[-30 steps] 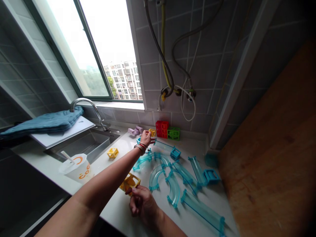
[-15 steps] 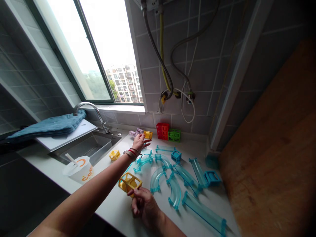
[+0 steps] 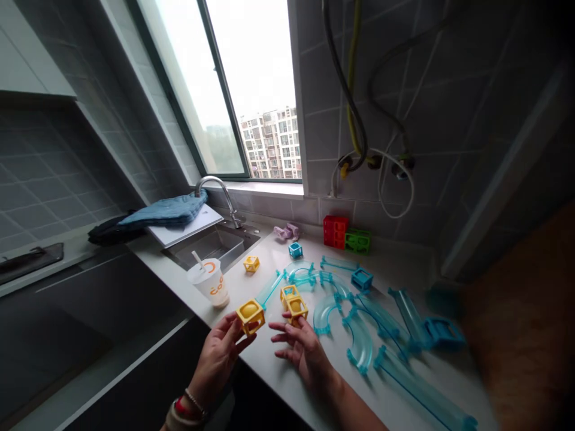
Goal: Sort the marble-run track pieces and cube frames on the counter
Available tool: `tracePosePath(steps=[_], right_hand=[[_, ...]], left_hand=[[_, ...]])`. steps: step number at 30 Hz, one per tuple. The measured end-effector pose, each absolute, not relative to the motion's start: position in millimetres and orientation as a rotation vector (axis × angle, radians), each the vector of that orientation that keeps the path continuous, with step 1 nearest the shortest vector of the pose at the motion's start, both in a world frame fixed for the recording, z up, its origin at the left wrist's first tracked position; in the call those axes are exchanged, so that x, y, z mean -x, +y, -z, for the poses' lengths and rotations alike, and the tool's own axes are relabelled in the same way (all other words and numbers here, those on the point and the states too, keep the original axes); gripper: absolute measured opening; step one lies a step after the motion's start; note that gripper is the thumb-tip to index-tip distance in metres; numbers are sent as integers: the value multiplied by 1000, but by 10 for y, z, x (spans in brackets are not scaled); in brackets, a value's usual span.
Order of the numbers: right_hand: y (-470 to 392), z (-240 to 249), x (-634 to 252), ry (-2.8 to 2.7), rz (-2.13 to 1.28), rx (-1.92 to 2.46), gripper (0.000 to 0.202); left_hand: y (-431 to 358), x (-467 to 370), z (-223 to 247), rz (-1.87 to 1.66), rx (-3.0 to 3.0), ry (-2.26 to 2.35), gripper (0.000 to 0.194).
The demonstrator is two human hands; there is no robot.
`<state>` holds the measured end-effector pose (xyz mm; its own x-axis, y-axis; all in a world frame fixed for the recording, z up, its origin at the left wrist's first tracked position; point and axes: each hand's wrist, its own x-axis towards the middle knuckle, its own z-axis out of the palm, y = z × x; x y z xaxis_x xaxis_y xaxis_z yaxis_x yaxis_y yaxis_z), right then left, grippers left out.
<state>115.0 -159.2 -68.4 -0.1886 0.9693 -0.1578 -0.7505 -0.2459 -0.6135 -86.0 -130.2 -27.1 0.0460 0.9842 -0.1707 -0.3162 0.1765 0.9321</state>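
Note:
My left hand (image 3: 218, 353), with bracelets at its wrist, is closed on a yellow cube block (image 3: 250, 316) near the counter's front edge. To its right, my right hand (image 3: 305, 353) pinches a joined pair of yellow cube blocks (image 3: 294, 303) between thumb and finger, the other fingers spread. The two yellow pieces are apart. Another yellow cube (image 3: 251, 264) sits on the counter beyond my left hand. Translucent blue track pieces (image 3: 363, 341), curved and straight, lie to the right of my right hand.
At the back stand red blocks (image 3: 335, 231), green blocks (image 3: 358, 241), purple pieces (image 3: 286, 231) and a blue cube (image 3: 295, 250). More blue blocks (image 3: 362, 279) lie among the tracks. A drink cup with a straw (image 3: 210, 284) stands left, before the sink (image 3: 211, 245).
My left hand has come back from the rear of the counter with the yellow cube, now beside my right hand. The view has swung left.

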Motion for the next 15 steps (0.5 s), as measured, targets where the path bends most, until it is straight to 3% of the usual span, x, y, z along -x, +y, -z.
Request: tracePosePath(steps=[5,10,15], right_hand=[[-1615,690,-1116,-539,-1709,664,56],[-1604,731,-1095,-601,-1698,683,65],[-1617,723,-1110,-710,-1708,671,68]], left_hand=[[-1437,864,456,-1069,-939,957,44],[-1294,807,402,-1066,-1176,910,32],[-1271,740,325,-1038,-1259,920,32]])
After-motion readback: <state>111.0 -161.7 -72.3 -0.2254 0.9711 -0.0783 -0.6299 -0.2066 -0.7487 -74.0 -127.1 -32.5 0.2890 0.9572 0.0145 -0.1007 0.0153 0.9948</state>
